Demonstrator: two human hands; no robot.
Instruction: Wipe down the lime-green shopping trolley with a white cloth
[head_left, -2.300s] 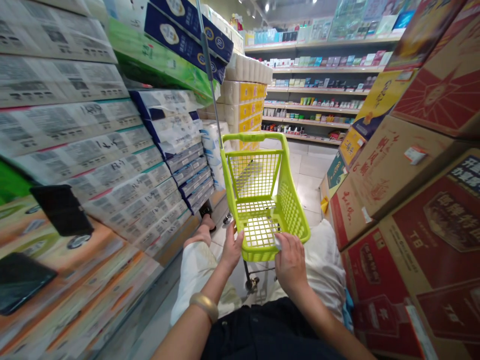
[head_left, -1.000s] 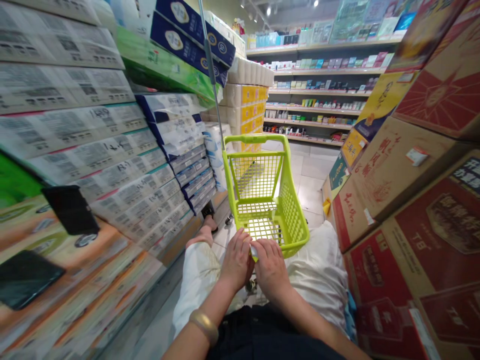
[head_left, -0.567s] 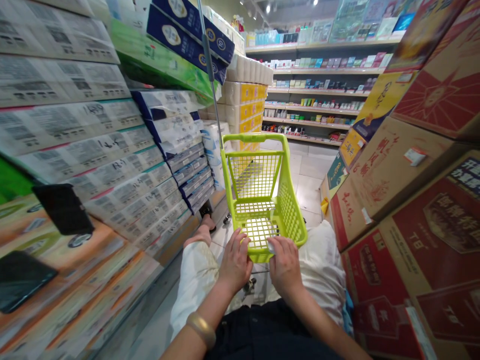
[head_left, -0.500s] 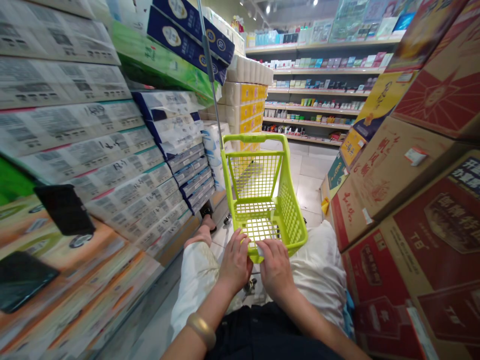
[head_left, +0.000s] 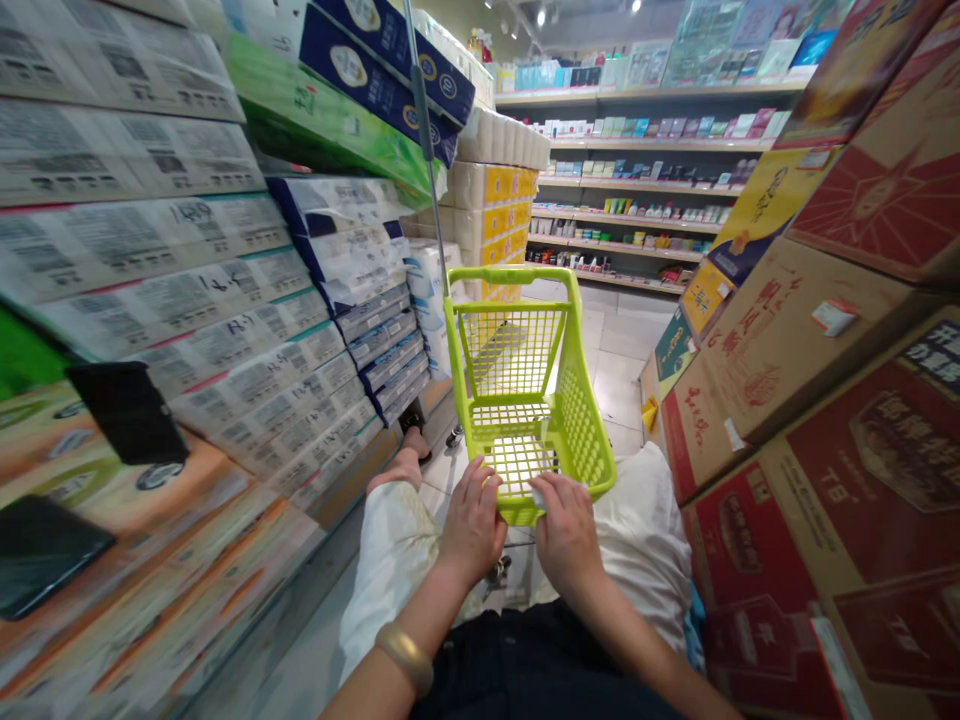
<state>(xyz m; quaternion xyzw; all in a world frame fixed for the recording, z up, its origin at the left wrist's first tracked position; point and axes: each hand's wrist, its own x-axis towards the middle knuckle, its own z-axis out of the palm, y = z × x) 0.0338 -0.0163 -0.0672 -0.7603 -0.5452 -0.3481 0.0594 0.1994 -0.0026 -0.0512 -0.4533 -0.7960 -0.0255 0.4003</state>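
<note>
A lime-green shopping cart basket [head_left: 592,420] stands tilted between my knees, with see-through grid walls and no goods visible inside. My left hand [head_left: 474,520] is closed over the left part of its near rim, thumb tucked below. On the same rim, further right, my right hand [head_left: 566,525] has its fingers curled over a small white piece, probably a tissue [head_left: 537,494], pressed against the plastic. Most of that white piece is hidden under the fingers. A gap separates the two hands. A thin metal pole [head_left: 426,130] rises from the basket's far left corner.
Stacked white packs [head_left: 187,245] wall the left side, with two dark phone-like slabs, one upper [head_left: 127,412] and one lower [head_left: 49,555], on orange packs [head_left: 217,490]. Cartons [head_left: 757,350] line the right. Shelves of small boxed goods [head_left: 637,170] stand across the far end.
My right hand has slid a little to the right along the near rim, with the white piece under its fingers. My left hand and the basket have stayed nearly in place.
</note>
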